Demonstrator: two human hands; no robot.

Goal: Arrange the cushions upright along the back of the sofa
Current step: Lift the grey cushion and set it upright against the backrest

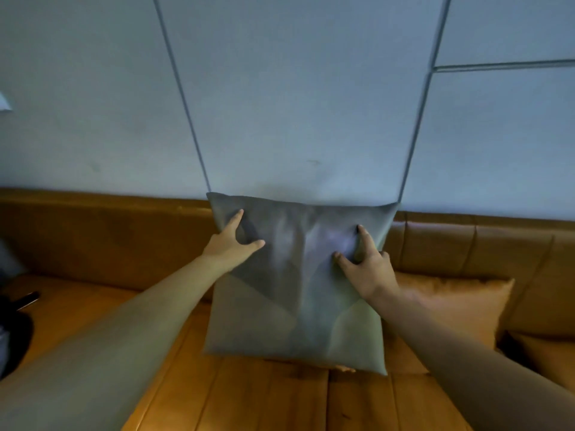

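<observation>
A grey square cushion [295, 306] stands upright at the middle of the tan leather sofa [109, 237], its top edge rising above the sofa back. My left hand [231, 244] pinches the fabric near its upper left corner. My right hand [364, 262] pinches the fabric near its upper right. An orange cushion [460, 303] leans against the sofa back just right of the grey one, partly behind my right forearm. A small orange edge [343, 368] peeks out beneath the grey cushion's lower edge.
A grey panelled wall [295, 88] rises directly behind the sofa back. Dark objects [15, 334] lie on the seat at the far left. A gap [510, 343] opens between seat sections at the right.
</observation>
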